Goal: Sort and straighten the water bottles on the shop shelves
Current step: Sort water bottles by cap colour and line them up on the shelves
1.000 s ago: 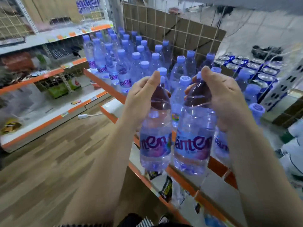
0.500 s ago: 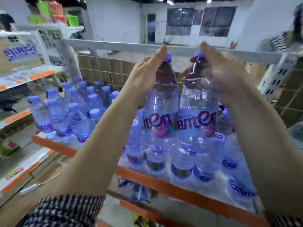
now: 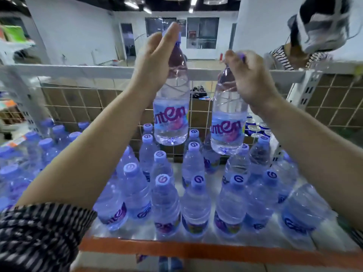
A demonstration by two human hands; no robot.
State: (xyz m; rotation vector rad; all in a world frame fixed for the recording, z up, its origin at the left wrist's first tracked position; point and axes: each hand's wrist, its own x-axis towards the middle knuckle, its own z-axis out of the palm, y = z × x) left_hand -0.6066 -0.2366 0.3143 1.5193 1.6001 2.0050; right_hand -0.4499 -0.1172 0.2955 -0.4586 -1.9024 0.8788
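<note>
So I've got a water bottle in each grip right now, watching through the head cam. The left grip [image 3: 155, 61] is wrapped around the neck of the left bottle [image 3: 170, 118], thumb stretched up alongside its purple cap [image 3: 177, 41]. The right grip [image 3: 253, 81] has its fingers curled tight around the neck and top of the right bottle [image 3: 227, 130], with just a sliver of cap poking out. Both bottles are upright and up in the air, apart from each other, the left one a bit higher. They hang over the back rows of the shelf [image 3: 196, 250], in front of the wire mesh [image 3: 88, 107] that backs it, with their tops up around the white rail [image 3: 78, 70]. The right bottle's base sits just above the cap of one of the standing bottles [image 3: 165, 203], and honestly I can't tell if it's touching. Those fill the shelf in rough rows, purple caps up, labels turned every which way, with more off to the left that are pretty blurry. An orange strip runs along the shelf's front edge. A striped sleeve [image 3: 39, 232] is pushed up on the left arm, and another person [image 3: 290, 57] in a striped top is beyond the rail, top right.
</note>
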